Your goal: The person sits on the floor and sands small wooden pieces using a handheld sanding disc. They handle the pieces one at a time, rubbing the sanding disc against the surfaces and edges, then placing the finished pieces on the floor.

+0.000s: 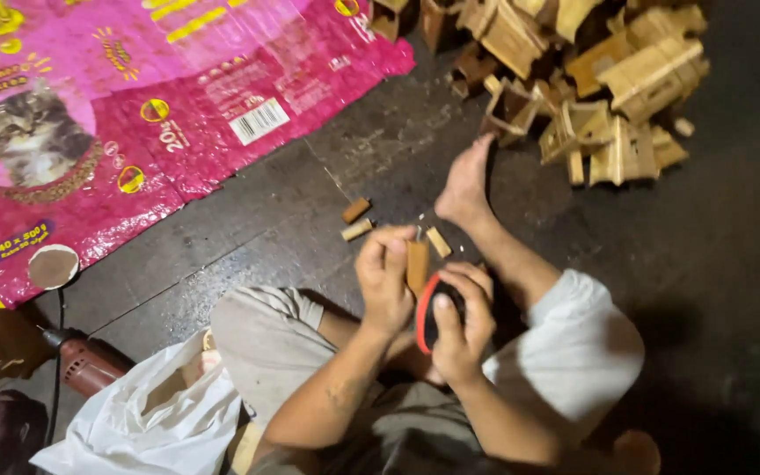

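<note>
Left hand grips a small tan wooden block, right hand clutches a red-rimmed black tool; three short wooden pieces lie untouched, finished wooden pile far right

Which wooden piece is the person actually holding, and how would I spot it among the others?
Start at the big pink sack spread on the dark floor, then move right to the seated person's hands. The left hand pinches a short upright wooden block. Unlike the loose wooden pieces lying flat on the floor, it stands raised beside the red-rimmed tool in the right hand.
</note>
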